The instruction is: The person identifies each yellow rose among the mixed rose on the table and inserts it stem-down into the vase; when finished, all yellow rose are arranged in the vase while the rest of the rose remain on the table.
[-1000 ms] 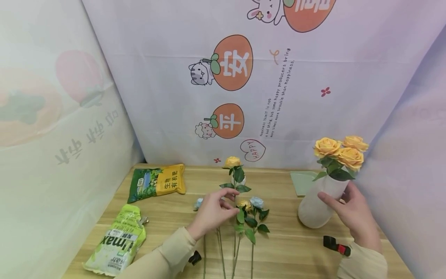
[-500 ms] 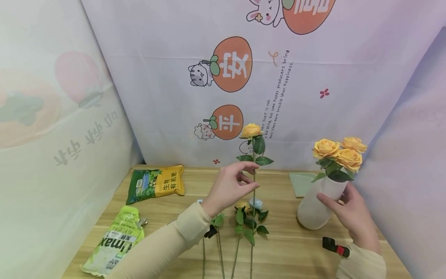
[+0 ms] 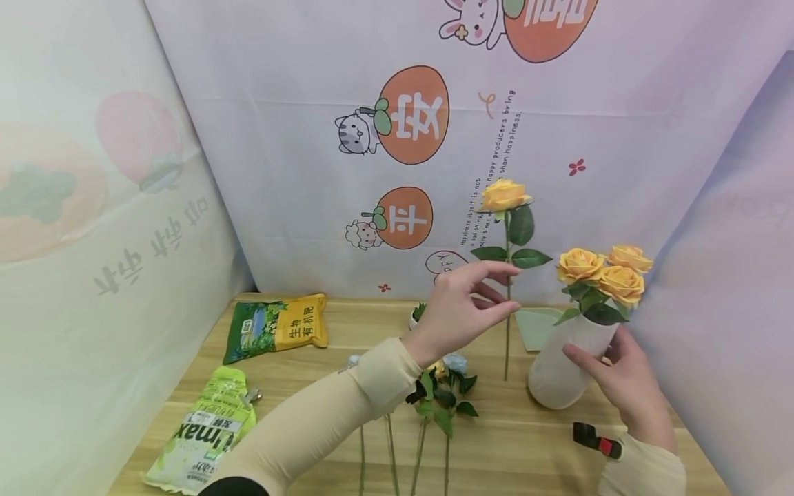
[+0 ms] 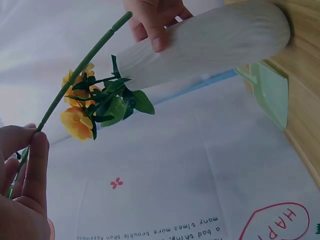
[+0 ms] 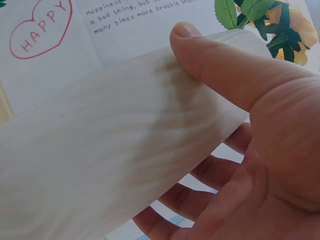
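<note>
My left hand pinches the green stem of a yellow rose and holds it upright above the table, just left of the white vase. In the left wrist view the stem runs up from my fingertips toward the vase. My right hand grips the vase's side, thumb across its ribbed wall. Three yellow roses stand in the vase.
Several loose roses lie on the wooden table in front of me. A yellow-green soil bag and a light green bag sit at left. A pale green tray lies behind the vase; a black-red clip near my right wrist.
My left hand lifted the yellow rose off the table and carried it up and right toward the vase. My right hand stayed on the vase.
</note>
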`<state>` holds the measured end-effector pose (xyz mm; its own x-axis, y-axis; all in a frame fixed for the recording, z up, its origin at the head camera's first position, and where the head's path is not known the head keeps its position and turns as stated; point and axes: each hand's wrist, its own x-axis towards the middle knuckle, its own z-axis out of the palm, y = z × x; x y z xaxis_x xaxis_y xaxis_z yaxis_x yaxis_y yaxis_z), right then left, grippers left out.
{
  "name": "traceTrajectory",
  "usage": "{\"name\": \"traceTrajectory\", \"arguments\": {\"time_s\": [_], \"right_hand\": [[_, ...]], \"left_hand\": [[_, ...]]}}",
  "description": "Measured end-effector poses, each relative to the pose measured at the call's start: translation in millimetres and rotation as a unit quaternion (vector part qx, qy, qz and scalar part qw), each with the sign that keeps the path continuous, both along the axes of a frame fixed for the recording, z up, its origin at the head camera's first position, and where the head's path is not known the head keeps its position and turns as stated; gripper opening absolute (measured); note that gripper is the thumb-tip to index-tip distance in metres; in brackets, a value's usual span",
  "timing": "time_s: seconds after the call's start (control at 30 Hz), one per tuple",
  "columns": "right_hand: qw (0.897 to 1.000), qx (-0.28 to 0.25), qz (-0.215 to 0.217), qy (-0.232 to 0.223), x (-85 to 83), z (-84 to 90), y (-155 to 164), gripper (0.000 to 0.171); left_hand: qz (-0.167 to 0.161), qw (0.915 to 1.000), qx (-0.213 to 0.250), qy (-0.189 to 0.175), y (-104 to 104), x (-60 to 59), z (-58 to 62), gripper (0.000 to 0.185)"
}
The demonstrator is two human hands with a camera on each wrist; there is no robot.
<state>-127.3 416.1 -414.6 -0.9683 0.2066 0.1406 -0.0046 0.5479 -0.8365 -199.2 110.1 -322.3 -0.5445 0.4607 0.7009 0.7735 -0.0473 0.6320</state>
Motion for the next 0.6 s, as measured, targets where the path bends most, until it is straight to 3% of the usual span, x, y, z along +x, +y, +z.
{"name": "traceTrajectory", "arguments": {"time_s": [0.23,0.4,0.6], "right_hand": [[1.0,0.013,-0.002,0.008,-1.7,-2.3,2.1,0.086],[1.0,0.018,0.0,0.023,-2.4,-2.9,3.6,0.083],[1.0,0.016,0.0,0.021,-3.5,-2.3,3.9,0.083]], "left_hand": [[-0.053,0.9973,0.044,0.027,38.4,4.8,17.8,0.045],[-0.046,0.9955,0.046,0.069,62.9,6.4,27.3,0.045],[-0.016,0.9923,0.07,0.101,81.6,0.1,37.7,0.042]]}}
